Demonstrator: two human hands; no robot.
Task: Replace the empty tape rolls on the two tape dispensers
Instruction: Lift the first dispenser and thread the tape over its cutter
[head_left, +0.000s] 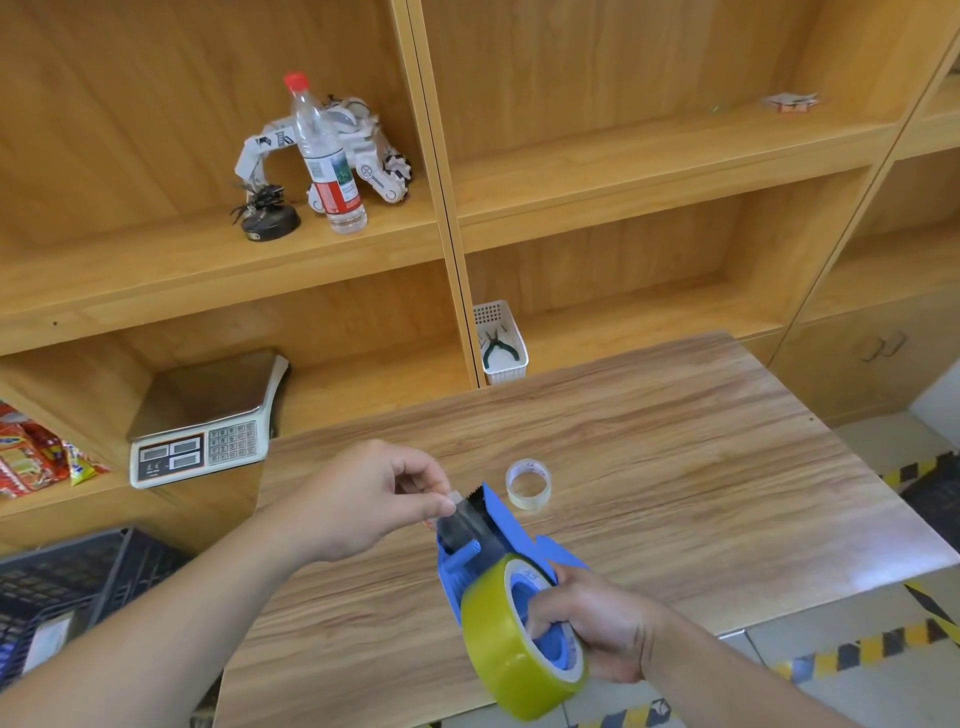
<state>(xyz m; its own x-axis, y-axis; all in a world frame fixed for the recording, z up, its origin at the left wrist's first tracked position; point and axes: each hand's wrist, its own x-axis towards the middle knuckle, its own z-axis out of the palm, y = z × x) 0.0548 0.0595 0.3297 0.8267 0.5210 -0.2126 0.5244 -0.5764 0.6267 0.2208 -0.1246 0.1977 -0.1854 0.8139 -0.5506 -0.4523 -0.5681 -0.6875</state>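
Observation:
A blue tape dispenser (501, 525) is held above the wooden table (675, 467), with a full yellowish tape roll (498, 639) mounted on its hub. My right hand (592, 623) grips the dispenser at the roll's side, fingers over the hub. My left hand (363, 499) pinches the tape's free end near the serrated blade at the dispenser's front. A small, nearly empty clear tape roll (528, 484) lies flat on the table just beyond the dispenser. No second dispenser is in view.
Wooden shelves stand behind the table. They hold an electronic scale (208, 421), a water bottle (324, 156), a white toy robot (358, 150), and a white basket with pliers (500, 343). A dark crate (67, 597) sits low at the left.

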